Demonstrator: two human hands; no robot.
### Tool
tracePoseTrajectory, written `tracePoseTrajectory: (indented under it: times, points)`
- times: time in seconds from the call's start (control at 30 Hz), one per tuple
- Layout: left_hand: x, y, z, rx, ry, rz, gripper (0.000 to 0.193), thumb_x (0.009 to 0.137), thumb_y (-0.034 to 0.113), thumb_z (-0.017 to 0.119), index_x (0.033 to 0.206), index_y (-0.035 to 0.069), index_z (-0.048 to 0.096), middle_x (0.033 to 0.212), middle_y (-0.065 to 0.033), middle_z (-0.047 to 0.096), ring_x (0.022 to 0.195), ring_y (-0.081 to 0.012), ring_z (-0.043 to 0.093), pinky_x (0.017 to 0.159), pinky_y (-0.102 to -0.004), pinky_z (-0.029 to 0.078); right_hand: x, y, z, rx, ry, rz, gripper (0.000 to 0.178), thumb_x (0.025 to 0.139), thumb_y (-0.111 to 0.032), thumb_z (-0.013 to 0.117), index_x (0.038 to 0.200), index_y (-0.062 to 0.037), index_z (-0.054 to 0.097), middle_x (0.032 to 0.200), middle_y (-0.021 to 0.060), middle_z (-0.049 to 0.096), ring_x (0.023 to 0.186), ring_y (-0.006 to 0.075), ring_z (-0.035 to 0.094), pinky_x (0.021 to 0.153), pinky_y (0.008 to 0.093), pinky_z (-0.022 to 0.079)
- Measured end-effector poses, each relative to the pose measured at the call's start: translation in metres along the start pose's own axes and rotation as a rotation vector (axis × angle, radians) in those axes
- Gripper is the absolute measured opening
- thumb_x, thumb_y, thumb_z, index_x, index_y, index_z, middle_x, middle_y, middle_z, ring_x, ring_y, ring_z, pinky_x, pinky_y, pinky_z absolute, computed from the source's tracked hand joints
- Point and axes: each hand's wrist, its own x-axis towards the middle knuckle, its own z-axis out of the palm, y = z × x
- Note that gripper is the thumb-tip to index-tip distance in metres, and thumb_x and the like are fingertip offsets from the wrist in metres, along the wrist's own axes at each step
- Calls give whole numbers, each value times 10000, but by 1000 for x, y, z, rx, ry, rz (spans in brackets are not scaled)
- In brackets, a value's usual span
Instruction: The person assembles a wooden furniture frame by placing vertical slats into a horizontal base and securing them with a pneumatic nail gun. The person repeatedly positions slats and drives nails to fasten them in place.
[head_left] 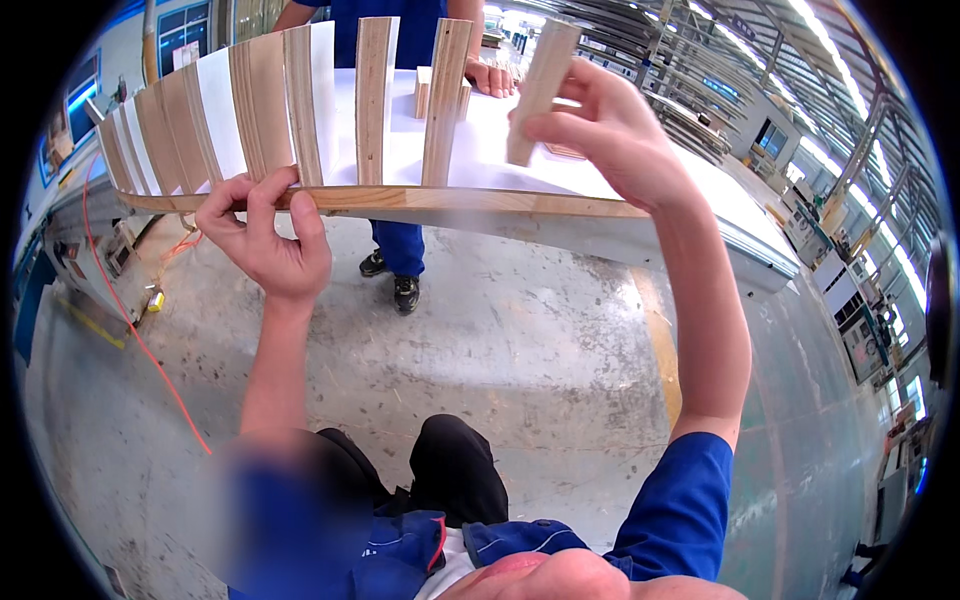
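Observation:
My right hand (610,125) grips a short wooden slat (546,88) between thumb and fingers. The slat is raised at a slight tilt, to the right of the standing pieces. My left hand (268,235) is curled over the near edge of a long wooden strip (400,198), its fingertips at the foot of the upright slats. Two plywood slats (374,100) (447,105) stand apart along that strip. Farther left, several white and brown upright boards (262,105) stand in a close row.
Across the white work surface (590,180) stands a person in blue, with one hand (490,78) resting on it. Small wood blocks (423,93) sit near that person. An orange hose (150,350) runs down on the left. Stacked boards (685,110) fill racks behind.

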Motion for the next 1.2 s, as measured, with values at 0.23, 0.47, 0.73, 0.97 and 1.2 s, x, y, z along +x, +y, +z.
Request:
tracePoseTrajectory:
  times: [0.23, 0.47, 0.73, 0.97, 1.2]
  points:
    - [-2, 0, -3, -16, -12, -13, 195, 862, 95, 627, 1035, 21, 677, 1092, -114, 409, 956, -224, 455, 764, -285, 468, -1, 3, 7, -69, -100, 68, 623, 856, -293, 748, 1324, 36, 504, 1189, 212, 638, 1151, 280, 619, 1019, 411, 503]
    - [-2, -1, -5, -26, -30, -49, 196, 845, 81, 618, 1018, 22, 689, 1080, -112, 407, 964, -226, 446, 741, -280, 485, -20, -5, -47, 25, 17, 55, 598, 813, -256, 753, 1277, 50, 532, 1134, 242, 674, 1070, 317, 678, 912, 436, 573]
    - [-2, -1, -3, -19, -15, -32, 187, 850, 78, 612, 1012, 22, 687, 1080, -113, 403, 953, -226, 451, 729, -277, 482, 9, -18, 12, 316, -198, 97, 559, 908, -257, 662, 1326, 62, 473, 1187, 229, 627, 1035, 268, 692, 904, 360, 604]
    - [-3, 1, 1, -47, 30, -75, 211, 828, 199, 660, 969, 52, 714, 990, -93, 415, 950, -245, 433, 878, -389, 386, 22, 24, 10, 200, 210, 95, 483, 924, -198, 649, 1279, 87, 488, 1190, 261, 595, 1107, 292, 638, 1053, 431, 491]
    - [-3, -1, -1, -18, -3, -44, 197, 858, 126, 607, 1004, 20, 685, 1065, -114, 403, 966, -232, 431, 745, -295, 439, 2, -8, 26, 551, -93, 107, 611, 945, -256, 592, 1436, 31, 367, 1340, 256, 516, 1180, 346, 603, 1010, 487, 510]
